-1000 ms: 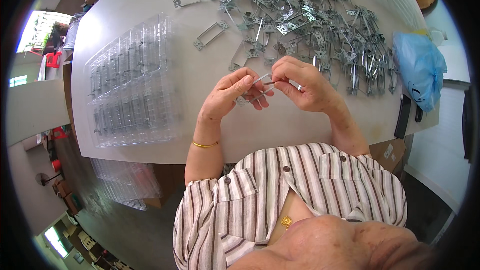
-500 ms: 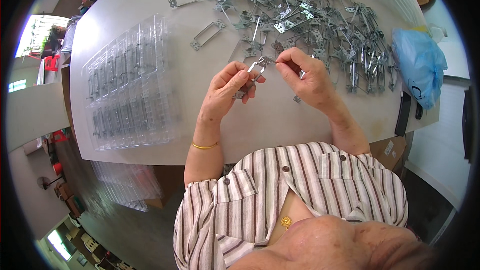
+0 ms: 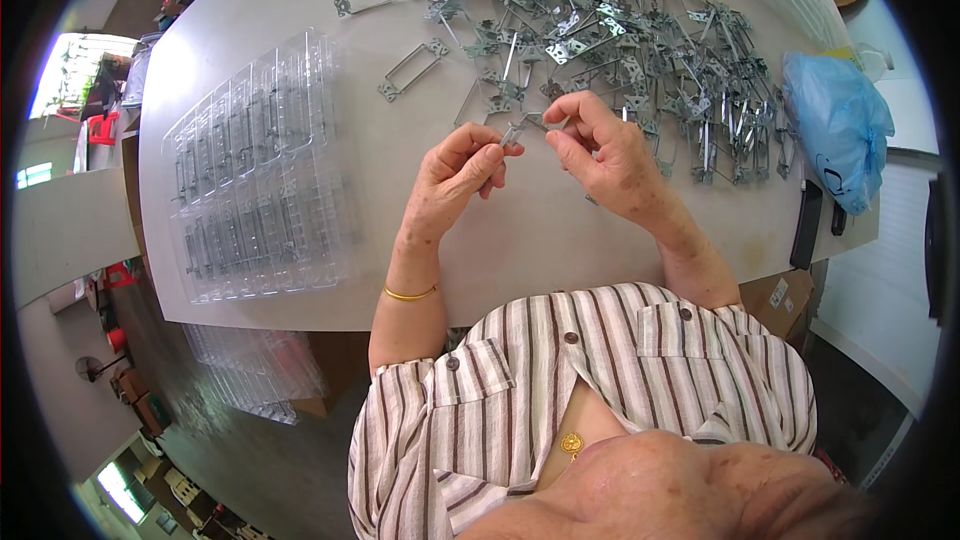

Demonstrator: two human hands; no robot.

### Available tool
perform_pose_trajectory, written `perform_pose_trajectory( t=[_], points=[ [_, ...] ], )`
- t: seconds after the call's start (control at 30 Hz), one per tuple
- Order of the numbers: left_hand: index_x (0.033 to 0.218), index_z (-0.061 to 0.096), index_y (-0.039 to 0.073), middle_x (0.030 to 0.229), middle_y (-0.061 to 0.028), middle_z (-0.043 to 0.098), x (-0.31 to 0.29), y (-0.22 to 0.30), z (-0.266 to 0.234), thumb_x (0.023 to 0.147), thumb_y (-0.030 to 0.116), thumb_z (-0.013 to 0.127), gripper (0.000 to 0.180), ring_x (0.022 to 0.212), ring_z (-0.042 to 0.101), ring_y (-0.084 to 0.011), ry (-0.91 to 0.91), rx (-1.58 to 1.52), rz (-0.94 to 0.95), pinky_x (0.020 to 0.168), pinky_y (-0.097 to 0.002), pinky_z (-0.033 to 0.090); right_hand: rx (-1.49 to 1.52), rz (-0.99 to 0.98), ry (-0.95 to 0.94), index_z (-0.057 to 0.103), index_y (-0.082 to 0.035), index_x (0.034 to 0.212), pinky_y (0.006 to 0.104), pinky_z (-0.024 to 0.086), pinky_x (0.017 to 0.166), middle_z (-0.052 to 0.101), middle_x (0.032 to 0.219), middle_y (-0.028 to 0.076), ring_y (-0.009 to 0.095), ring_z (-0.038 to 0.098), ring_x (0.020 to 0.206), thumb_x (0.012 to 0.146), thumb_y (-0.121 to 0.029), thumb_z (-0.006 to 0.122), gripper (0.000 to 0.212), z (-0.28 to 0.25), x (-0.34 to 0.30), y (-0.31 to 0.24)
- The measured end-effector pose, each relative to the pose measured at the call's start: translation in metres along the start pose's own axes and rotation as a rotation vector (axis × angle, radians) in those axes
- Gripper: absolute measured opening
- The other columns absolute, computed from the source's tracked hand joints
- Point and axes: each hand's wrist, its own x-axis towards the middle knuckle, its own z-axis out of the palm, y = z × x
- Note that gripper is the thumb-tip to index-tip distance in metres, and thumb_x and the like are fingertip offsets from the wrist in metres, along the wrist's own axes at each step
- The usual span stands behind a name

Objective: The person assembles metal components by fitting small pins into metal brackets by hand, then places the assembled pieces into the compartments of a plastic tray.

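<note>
Currently metal bracket juts from left hand, fingers clamped on it; far end by fingertips of right hand, can't tell if pinched.

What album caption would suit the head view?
Left hand holding a metal bracket, right hand at its end, clear tray at left, bracket pile ahead.
</note>
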Motion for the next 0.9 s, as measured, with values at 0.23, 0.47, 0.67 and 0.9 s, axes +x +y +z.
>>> perform_pose_trajectory(
  t=[0.23,0.47,0.67,0.9],
  points=[
    [0.104,0.068,0.002,0.101,-0.0045,0.069,-0.001,0.002,0.007,0.099,0.018,0.064,0.017,0.073,0.056,-0.0062,-0.059,0.157,-0.019,0.059,-0.0208,0.043,0.413,0.198,-0.161,0.056,0.0,0.116,0.0246,0.05,0.06,0.064,0.073,0.003,0.009,0.06,0.064,0.101,-0.013,0.058,0.02,-0.001,0.003,0.003],
    [0.098,0.067,0.0,0.095,-0.002,0.065,-0.002,-0.006,0.001,0.097,0.013,0.065,0.013,0.076,0.053,-0.0065,-0.109,0.216,0.021,0.065,-0.0224,0.044,0.422,0.294,-0.259,0.058,-0.001,0.107,0.0244,0.047,0.054,0.062,0.067,0.002,0.008,0.06,0.061,0.102,-0.021,0.058,0.02,-0.005,0.006,0.003],
    [0.099,0.067,-0.001,0.096,-0.0029,0.065,-0.002,-0.002,0.004,0.096,0.013,0.067,0.015,0.077,0.052,-0.0079,-0.236,0.295,0.045,0.069,-0.0242,0.046,0.158,0.176,-0.146,0.06,-0.002,0.092,0.0256,0.035,0.047,0.051,0.062,-0.004,0.003,0.044,0.055,0.1,-0.02,0.06,0.019,-0.002,0.003,0.007],
    [0.1,0.069,-0.001,0.091,-0.0026,0.066,-0.003,0.002,0.002,0.096,0.022,0.069,0.024,0.072,0.05,-0.0073,-0.215,0.153,-0.023,0.064,-0.0226,0.042,0.203,0.117,-0.033,0.059,-0.002,0.091,0.026,0.034,0.048,0.05,0.062,-0.003,0.004,0.041,0.056,0.099,-0.021,0.06,0.02,0.005,0.002,0.011]
  ],
)
